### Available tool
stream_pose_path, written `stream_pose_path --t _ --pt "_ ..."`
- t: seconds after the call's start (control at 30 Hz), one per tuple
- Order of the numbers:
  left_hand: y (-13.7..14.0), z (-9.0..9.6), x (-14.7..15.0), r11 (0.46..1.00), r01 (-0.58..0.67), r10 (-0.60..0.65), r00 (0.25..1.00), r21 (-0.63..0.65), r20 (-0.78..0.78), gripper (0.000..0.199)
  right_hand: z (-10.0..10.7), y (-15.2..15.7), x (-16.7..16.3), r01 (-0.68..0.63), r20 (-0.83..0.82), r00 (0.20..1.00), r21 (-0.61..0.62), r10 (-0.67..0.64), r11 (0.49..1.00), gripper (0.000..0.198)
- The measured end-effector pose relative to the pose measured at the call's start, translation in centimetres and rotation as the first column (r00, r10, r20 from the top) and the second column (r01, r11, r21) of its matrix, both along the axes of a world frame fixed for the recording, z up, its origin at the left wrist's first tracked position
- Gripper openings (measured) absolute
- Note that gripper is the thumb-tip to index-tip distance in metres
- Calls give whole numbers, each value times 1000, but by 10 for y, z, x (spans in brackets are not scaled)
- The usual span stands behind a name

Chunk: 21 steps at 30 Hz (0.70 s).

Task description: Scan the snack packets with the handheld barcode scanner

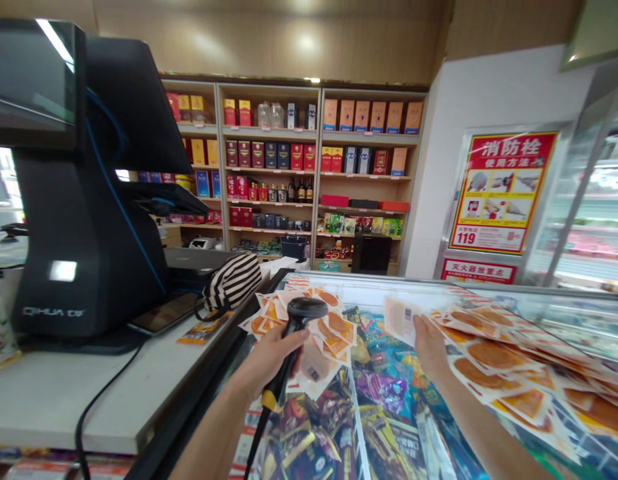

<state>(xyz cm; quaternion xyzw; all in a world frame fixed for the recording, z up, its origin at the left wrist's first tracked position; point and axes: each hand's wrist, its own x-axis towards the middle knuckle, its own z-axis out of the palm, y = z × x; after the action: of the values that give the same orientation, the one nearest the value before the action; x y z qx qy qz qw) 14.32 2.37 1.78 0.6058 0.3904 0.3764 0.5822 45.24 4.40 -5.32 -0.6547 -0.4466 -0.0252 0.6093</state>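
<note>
My left hand point(277, 353) is wrapped round the handle of a black barcode scanner point(305, 308), its cable running down toward me. Between fingers and thumb, my right hand point(431, 343) grips the edge of a flat snack packet point(401, 319) whose pale back carries a barcode. Behind and below the scanner lies a spread of similar packets point(333, 333) with orange-brown round contents. More of these snack packets point(493, 353) are heaped to the right of my right hand. Both piles rest on the glass top of a freezer point(359, 407) filled with colourful wrapped goods.
At the left, a black cash register point(83, 200) stands on a white counter point(89, 393), beside a phone point(169, 313) and a striped pouch point(236, 280). Shelves point(269, 133) of boxes and bottles line the back wall. A red fire-hydrant notice point(503, 193) hangs at the right.
</note>
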Motion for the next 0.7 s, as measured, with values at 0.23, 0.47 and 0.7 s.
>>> stream_pose_path --t 0.23,0.47,0.7 --pt "18 -2 -21 964 -262 263 964 38 -22 32 -4 24 -63 -224 172 953 -146 248 964 47" --pt "21 -1 -25 954 -299 299 954 -26 -8 34 -21 57 -120 -434 378 793 -198 477 879 39" --pt "10 8 -21 970 -245 245 968 -2 58 33 -21 85 -134 -489 458 720 -197 521 850 37"
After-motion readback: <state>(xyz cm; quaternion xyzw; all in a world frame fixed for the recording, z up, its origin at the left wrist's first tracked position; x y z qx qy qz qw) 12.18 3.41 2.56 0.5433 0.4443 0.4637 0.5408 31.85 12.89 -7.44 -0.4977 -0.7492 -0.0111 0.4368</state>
